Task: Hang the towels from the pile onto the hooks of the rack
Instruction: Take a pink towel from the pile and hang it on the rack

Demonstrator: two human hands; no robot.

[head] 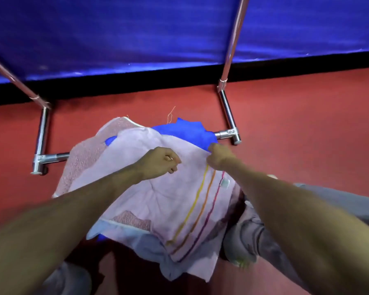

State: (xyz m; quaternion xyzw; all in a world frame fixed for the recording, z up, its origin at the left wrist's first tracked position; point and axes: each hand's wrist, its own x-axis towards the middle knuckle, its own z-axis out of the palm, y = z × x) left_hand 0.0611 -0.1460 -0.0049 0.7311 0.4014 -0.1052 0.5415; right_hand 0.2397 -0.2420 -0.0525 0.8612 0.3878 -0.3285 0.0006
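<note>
Step in hand: picking the top towel off the pile (149, 245), not yet hanging it.

- The striped towel (158, 201) lies on top of the pile, draped over the rack's (227, 116) low bar (224, 134) on the red floor (307, 135). A pink towel (83, 158) shows under it at left and a blue towel (190, 130) at the far side.
- Your right hand (219, 155) is at the striped towel's far right edge, its fingers (211, 149) curled and pinching the cloth there.
- Your left hand (158, 160) is over the towel's far middle, its fingers (173, 168) curled. I cannot tell whether they have cloth in them.

Orientation:
- The yellow, orange and purple stripes run near to far, leaning right toward the far end.
- A small label (224, 183) sits just right of them.
- If the stripes cross the towel's width, its long axis probably runs left to right across the pile, with the striped end on the right.
- The near edge hangs down off the pile toward you.

Next move, as I judge it:
- Get a sure pinch with the left hand on the same far edge, apart from the right.
- Lift the towel clear so the ones beneath do not drag along.
- No hooks are in view, so you must look up along the uprights to find one.
</note>
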